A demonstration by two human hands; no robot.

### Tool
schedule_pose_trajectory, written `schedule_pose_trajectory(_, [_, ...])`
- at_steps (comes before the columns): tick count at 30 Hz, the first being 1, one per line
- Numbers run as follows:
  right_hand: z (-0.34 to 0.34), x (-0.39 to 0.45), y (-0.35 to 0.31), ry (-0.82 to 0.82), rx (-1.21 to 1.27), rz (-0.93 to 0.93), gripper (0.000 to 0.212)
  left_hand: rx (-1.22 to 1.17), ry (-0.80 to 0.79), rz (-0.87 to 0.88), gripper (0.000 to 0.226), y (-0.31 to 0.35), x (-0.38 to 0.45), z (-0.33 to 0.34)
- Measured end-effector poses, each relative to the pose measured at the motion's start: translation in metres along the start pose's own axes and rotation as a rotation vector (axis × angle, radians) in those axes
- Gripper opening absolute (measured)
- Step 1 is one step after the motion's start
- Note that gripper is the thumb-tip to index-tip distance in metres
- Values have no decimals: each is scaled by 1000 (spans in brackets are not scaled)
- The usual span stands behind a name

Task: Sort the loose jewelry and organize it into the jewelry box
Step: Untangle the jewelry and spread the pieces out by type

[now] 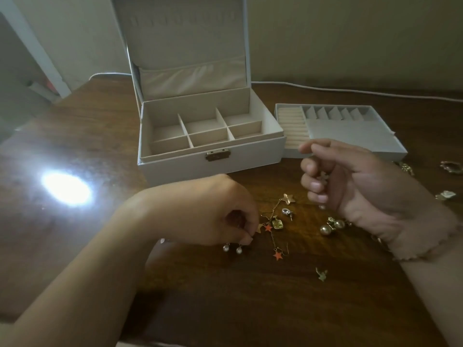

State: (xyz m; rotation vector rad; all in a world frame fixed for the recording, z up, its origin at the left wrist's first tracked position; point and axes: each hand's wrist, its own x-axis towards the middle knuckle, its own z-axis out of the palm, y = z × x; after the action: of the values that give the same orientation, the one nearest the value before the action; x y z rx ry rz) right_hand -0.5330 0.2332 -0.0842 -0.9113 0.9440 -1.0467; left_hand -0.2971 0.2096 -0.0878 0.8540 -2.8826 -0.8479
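Note:
A white jewelry box (175, 169) stands open on the wooden table, its beige compartments bare. Its removable tray (350, 136) lies to the right of it. Loose jewelry is scattered in front: a star chain earring (275, 221), a gold pendant (278, 224), a crystal stud (286, 212), gold ball earrings (332, 226) and pearl drop earrings (233, 249). My left hand (220, 211) is curled down on the table and pinches a small gold star piece at its fingertips. My right hand (338, 176) hovers over the pile, fingers curled round a small star-shaped earring.
More gold pieces lie at the right edge (451, 167) and a small leaf-shaped piece (321, 274) sits nearer me. A white cable (350, 91) runs along the back of the table. A bright glare spot (66, 189) marks the left of the table.

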Motion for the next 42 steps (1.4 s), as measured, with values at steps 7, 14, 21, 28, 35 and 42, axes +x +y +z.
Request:
schedule_pose_trajectory(7, [20,0,20,-35,101,94,37,-279,509,73,13,16,12,-13])
schedule_pose_trajectory(14, [16,6,22,-143,176,222,36,-50,654,14,21,19,50,-9])
schedule_pose_trajectory(21, [-87,-53,-56,51,359,-167,54,-73,803,165,13,19,72,5])
schedule_pose_trajectory(28, [-230,-124,-57,648,216,-371,60,99,719,131,19,6,67,27])
schedule_pose_trajectory(35, [-246,-110,-9,805,-146,-364,50,235,503,158,30,2,50,21])
schedule_pose_trajectory(42, [-272,-107,4,888,-426,-312,66,184,575,78,27,1,43,11])
